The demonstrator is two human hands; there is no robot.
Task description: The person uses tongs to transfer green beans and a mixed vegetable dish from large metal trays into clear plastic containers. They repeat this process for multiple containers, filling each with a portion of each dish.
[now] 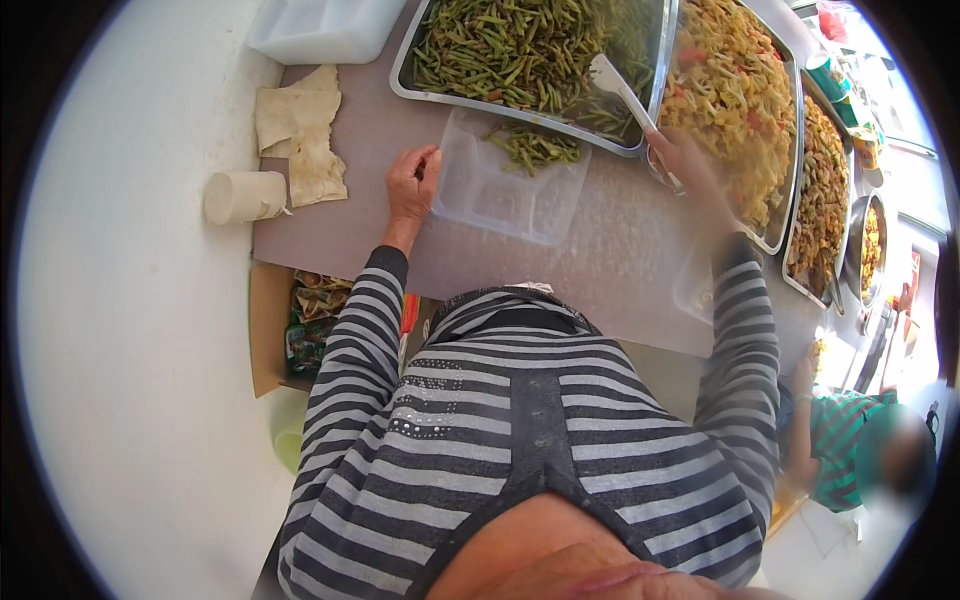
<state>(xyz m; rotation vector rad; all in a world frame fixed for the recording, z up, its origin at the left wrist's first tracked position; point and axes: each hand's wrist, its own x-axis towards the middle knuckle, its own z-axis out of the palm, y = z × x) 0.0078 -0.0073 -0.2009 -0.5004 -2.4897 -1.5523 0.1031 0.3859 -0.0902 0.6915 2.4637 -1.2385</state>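
Note:
My right hand [679, 157] grips the handle of a white serving spatula [621, 86]. Its slotted head lies over the near right part of a deep metal pan [480, 105] of cut green beans [510, 45]. Below that pan, a clear plastic compartment tray [495, 199] rests on the table, with a small heap of green beans [536, 148] in its far right compartment. My left hand [415, 180] is at the tray's left edge, fingers curled and thumb beside the rim. Nothing shows inside its curl, and I cannot tell whether it presses on the rim.
Right of the beans stand a pan of cooked cauliflower [724, 97], another food pan [821, 202] and a round metal bowl [870, 247]. White containers [326, 30], flatbread-like pieces [307, 135] and a paper roll [244, 197] lie left. A person in striped green [840, 442] is at right.

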